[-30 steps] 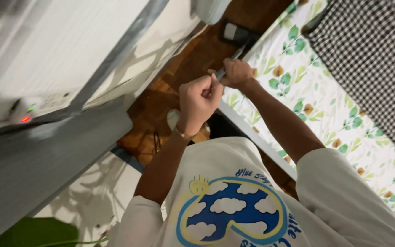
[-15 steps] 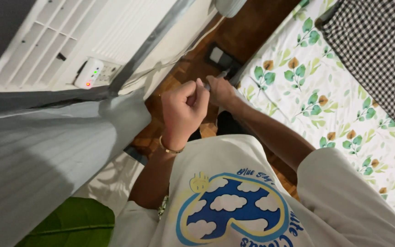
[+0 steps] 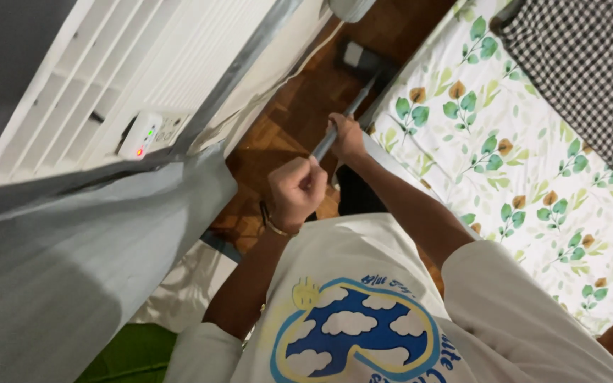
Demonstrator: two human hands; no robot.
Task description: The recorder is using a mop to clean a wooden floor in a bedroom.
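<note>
Between the bed (image 3: 505, 163) and the grey curtain (image 3: 108, 241), both hands now sit apart on a long grey pole (image 3: 342, 120): the left hand (image 3: 296, 191) fisted round its near end, the right hand (image 3: 347, 136) closed further down, where half a second ago they were bunched together. The pole slants to a dark head (image 3: 363, 57) on the wooden floor (image 3: 285, 128), so a wider working grip seems set. Room is tight, a narrow floor strip hemmed by the bed edge and curtain.

The person wore a white short-sleeved T-shirt (image 3: 420, 312) printed with a blue, yellow-edged cloud design (image 3: 352, 339), and a thin bracelet (image 3: 275, 227) at the left wrist.
</note>
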